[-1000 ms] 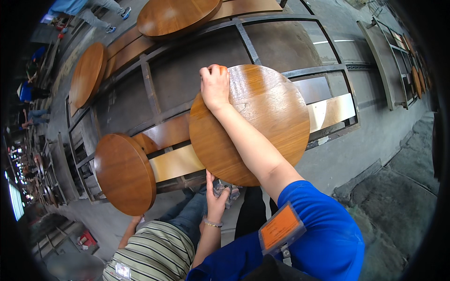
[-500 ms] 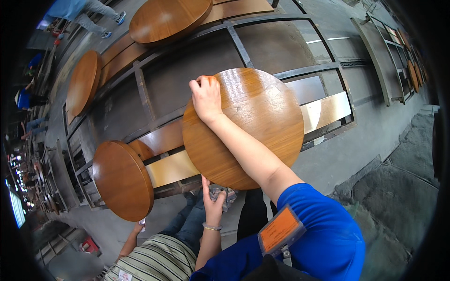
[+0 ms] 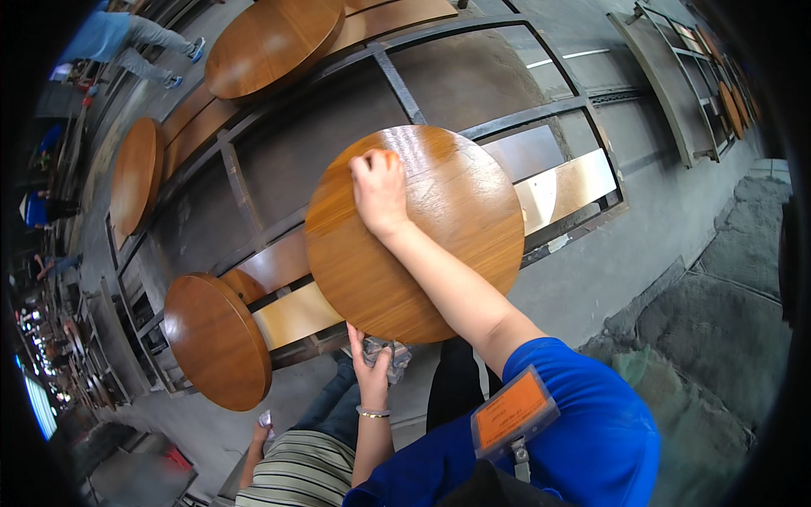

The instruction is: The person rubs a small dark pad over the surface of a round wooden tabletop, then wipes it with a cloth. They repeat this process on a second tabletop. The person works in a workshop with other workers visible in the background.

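In front of me a large round wooden tabletop [image 3: 460, 245] lies tilted on a dark metal frame. My right hand [image 3: 380, 193] rests on its upper left part, fingers curled down onto the glossy grain. Something orange shows at the fingertips, too small to name. Below the near rim is my left hand [image 3: 369, 372], wearing a bracelet, its index finger raised against the tabletop's edge. A crumpled patterned cloth [image 3: 395, 359] is bunched in that hand, partly hidden behind the thumb.
Another round top [image 3: 215, 342] stands at left, with two more [image 3: 274, 46] [image 3: 137, 177] at the far side. Metal frame bars [image 3: 397, 84] and pale boards [image 3: 300, 314] lie beneath. A person in a striped shirt [image 3: 304, 473] is close at my left; another person [image 3: 127, 38] is far left.
My right hand has moved from the tabletop's upper left rim inward over its surface. The view has shifted slightly, while my left hand stays at the near edge.
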A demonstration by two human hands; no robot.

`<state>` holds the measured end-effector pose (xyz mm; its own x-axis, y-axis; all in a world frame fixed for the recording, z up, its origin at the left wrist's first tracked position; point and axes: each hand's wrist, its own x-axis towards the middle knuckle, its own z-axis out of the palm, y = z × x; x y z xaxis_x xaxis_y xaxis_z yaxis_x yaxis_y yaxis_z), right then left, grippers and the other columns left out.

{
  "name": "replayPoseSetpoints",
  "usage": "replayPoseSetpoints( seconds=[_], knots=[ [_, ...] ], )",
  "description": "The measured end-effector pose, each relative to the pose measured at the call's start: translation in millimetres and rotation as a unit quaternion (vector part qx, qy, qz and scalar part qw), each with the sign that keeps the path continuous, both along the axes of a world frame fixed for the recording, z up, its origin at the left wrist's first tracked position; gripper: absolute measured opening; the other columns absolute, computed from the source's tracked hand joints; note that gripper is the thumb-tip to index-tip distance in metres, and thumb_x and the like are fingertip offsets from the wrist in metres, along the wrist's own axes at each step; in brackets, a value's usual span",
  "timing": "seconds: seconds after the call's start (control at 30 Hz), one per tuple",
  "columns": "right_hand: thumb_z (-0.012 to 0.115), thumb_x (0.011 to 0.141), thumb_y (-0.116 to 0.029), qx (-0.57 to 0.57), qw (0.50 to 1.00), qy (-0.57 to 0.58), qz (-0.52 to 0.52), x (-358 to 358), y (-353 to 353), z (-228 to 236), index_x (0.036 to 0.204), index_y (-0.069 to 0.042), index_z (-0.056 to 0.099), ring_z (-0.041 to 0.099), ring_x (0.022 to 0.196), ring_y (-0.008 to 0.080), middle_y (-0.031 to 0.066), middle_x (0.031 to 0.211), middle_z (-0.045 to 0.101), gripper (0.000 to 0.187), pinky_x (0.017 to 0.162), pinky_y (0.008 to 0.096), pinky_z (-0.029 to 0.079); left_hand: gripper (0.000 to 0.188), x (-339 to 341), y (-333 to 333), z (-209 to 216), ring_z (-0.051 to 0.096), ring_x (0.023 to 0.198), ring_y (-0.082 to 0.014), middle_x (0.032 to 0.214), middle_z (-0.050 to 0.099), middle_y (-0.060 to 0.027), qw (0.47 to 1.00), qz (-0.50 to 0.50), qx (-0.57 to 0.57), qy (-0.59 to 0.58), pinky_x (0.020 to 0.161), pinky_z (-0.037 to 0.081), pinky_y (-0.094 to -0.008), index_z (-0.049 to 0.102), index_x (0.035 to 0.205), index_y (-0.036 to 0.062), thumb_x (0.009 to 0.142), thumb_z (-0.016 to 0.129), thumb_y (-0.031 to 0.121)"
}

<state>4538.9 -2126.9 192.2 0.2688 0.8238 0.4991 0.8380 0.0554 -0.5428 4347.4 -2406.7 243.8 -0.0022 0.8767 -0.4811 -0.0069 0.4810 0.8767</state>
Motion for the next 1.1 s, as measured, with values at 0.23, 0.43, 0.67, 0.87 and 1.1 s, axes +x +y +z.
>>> replayPoseSetpoints(
  seconds=[0.23,0.43,0.67,0.87,1.1],
  knots=[
    [0.07,0.084,0.003,0.009,0.953,-0.022,-0.301,127,-44,-11,0.105,-0.007,0.068,0.059,0.112,0.0378,0.0189,0.115,0.064,0.023,0.099,0.0523,0.048,0.097,-2,0,0,0.047,0.148,-0.0292,0.167,0.041,-0.0226,0.996,-0.04,0.032,0.07,0.123,0.038,-0.0399,0.018,0.176,0.006,0.091,0.064,-0.005],
    [0.068,0.086,0.001,-0.037,0.989,-0.018,-0.139,23,-35,-6,0.103,-0.006,0.069,0.061,0.11,0.0367,0.0175,0.11,0.066,0.019,0.099,0.051,0.051,0.098,5,1,4,0.05,0.145,-0.0281,0.168,0.041,-0.0211,1.0,0.017,-0.02,0.01,0.116,0.046,-0.0376,0.017,0.176,0.0085,0.091,0.063,-0.007],
    [0.068,0.088,-0.002,-0.096,0.99,0.003,-0.1,57,-59,-6,0.107,-0.009,0.07,0.06,0.112,0.036,0.0184,0.114,0.066,0.02,0.103,0.0517,0.048,0.097,3,0,1,0.05,0.145,-0.0263,0.17,0.04,-0.0195,1.0,0.023,-0.017,0.007,0.113,0.05,-0.0358,0.018,0.176,0.0085,0.092,0.061,-0.009],
    [0.074,0.094,-0.007,-0.023,0.964,-0.025,-0.264,116,-73,-12,0.11,-0.009,0.07,0.057,0.113,0.0387,0.0174,0.115,0.064,0.017,0.1,0.052,0.046,0.098,-9,-3,-9,0.052,0.143,-0.0264,0.169,0.041,-0.0214,0.999,0.031,-0.022,-0.036,0.11,0.051,-0.0353,0.017,0.177,0.0108,0.092,0.064,-0.007],
    [0.07,0.091,-0.004,-0.042,0.997,-0.013,0.059,-62,-37,7,0.1,-0.007,0.069,0.061,0.11,0.0362,0.0171,0.111,0.067,0.01,0.097,0.051,0.051,0.101,-29,5,-18,0.048,0.149,-0.0259,0.17,0.041,-0.0233,0.999,-0.022,-0.02,-0.041,0.12,0.042,-0.0371,0.016,0.177,0.0114,0.092,0.068,-0.003]
  ],
)
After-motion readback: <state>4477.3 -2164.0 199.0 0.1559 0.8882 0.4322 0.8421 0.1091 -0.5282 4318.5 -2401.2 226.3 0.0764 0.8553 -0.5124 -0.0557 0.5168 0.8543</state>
